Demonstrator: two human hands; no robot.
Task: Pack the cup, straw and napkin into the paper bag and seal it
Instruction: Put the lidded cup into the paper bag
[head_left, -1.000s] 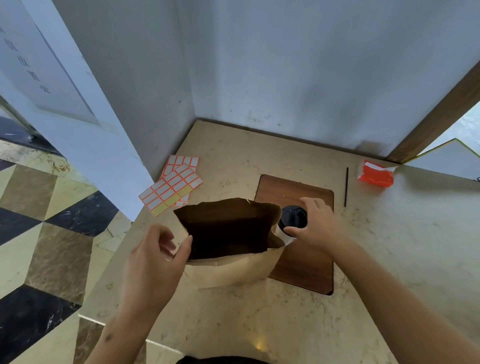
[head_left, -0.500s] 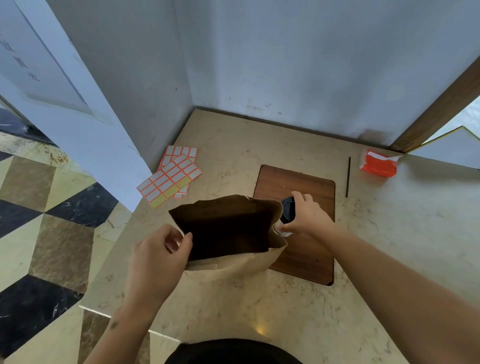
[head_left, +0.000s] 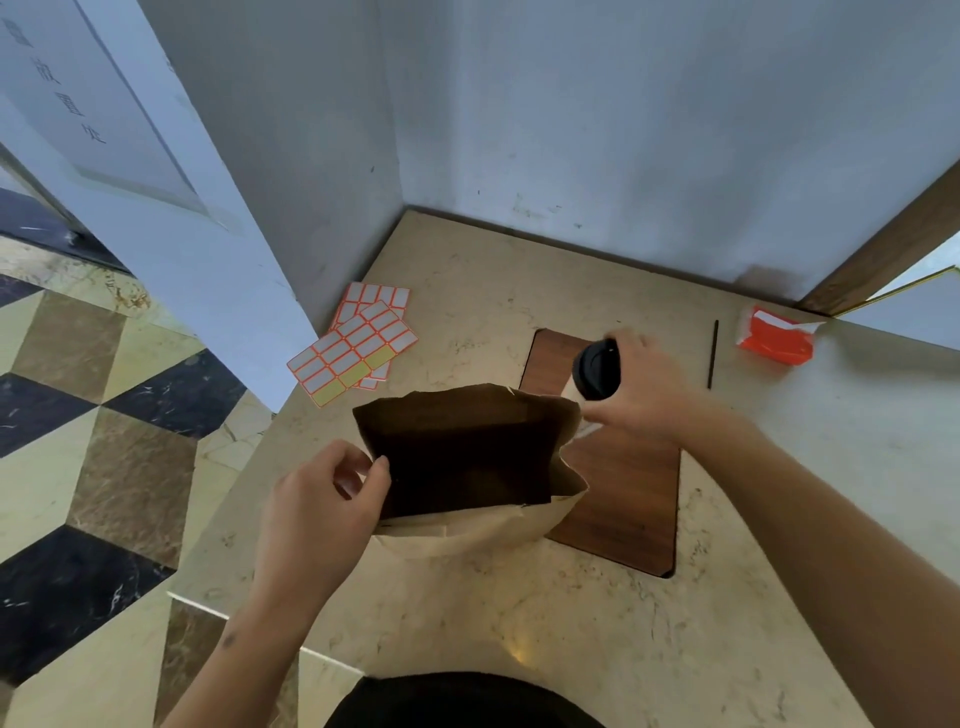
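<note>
Head view: right hand (head_left: 644, 387) grips the cup (head_left: 597, 370) just beside the paper bag (head_left: 467, 457), whose rim the left hand (head_left: 322, 499) pinches open. Risk: cup could catch the floppy rim, collapsing or tipping the bag on the worktop (head_left: 571, 623).

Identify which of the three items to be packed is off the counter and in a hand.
The cup with the black lid, gripped by the right hand above the bag's edge. The straw and napkin pack lie on the counter.
</note>
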